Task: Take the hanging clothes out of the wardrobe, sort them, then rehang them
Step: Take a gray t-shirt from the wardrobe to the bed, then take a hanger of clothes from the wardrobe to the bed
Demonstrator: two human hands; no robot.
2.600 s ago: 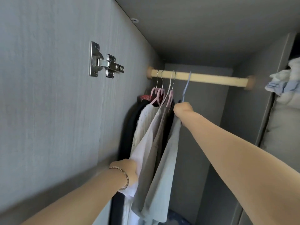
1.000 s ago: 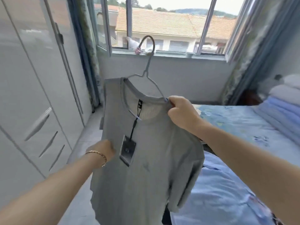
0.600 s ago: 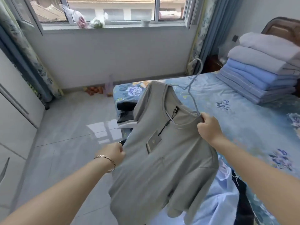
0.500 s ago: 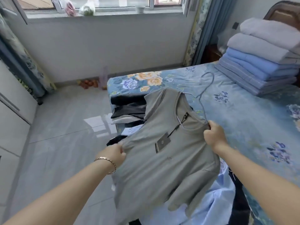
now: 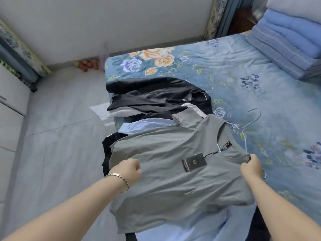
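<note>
The grey T-shirt (image 5: 173, 162) is on its thin wire hanger (image 5: 245, 134), held low over the side of the bed (image 5: 260, 75) that meets the floor (image 5: 60, 127). It is spread almost flat. Its long way runs from the hook, which points in toward the middle of the bed, down to the hem, which sticks out past the bed's side toward the person. The right hand (image 5: 251, 165) is over the bed and pinches the shoulder of the shirt where the hanger ends. The left hand (image 5: 129, 173) is curled tight and grips the cloth at the shirt's side, close to the bed's edge. A black tag (image 5: 193, 161) lies on the chest between the two hands. More clothes are laid in a row along that same side of the bed, with a black jacket (image 5: 156, 96) farthest away. A light blue piece is under the shirt. I cannot tell if the shirt touches it yet. I think the next move is to lower both hands and let go, the hook kept pointing in.
</note>
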